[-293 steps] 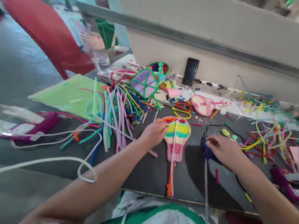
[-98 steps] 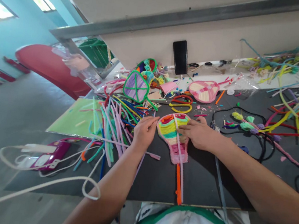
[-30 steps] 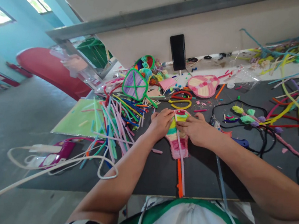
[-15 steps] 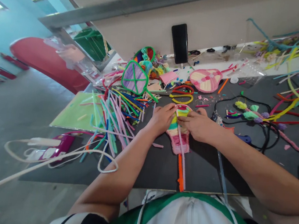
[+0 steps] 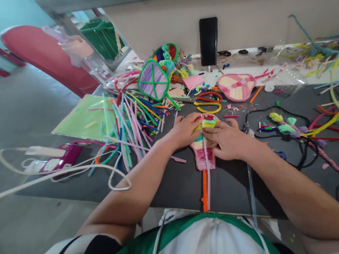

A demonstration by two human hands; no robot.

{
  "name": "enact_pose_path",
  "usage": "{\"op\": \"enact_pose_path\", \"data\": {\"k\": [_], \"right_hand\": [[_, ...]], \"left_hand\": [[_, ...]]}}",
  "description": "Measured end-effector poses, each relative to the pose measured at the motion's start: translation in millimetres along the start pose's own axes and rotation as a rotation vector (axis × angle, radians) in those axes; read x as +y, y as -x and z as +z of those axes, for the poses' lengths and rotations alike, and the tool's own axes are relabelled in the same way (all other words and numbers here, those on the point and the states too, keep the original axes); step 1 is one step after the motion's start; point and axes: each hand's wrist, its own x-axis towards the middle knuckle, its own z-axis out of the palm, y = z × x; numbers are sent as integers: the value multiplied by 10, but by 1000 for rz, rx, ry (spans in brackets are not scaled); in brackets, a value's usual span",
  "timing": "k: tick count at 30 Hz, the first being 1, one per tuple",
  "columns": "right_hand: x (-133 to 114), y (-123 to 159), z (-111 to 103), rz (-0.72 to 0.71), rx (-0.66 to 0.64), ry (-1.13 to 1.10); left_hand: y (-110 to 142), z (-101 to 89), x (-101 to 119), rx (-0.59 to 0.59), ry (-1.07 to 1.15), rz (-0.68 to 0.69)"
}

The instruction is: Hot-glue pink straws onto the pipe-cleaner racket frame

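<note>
A striped craft piece (image 5: 200, 153), crossed by a lilac strip (image 5: 206, 155), is touched by the left hand (image 5: 185, 132), its grip unclear, and by the right hand (image 5: 230, 139), fingers extended.

The pink-edged craft piece (image 5: 199, 152) is banded yellow, teal, cream and magenta; the paddle (image 5: 235, 87) at its one o'clock, pink-and-cream.

The right hand (image 5: 229, 140) has moved onto the striped bulb-shaped piece (image 5: 199, 151).
</note>
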Motion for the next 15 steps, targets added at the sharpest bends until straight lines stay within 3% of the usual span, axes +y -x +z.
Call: {"op": "enact_pose_path", "data": {"k": [15], "right_hand": [[-69, 21, -175, 48, -205, -38]], "left_hand": [[-2, -21, -41, -72, -4, 36]]}}
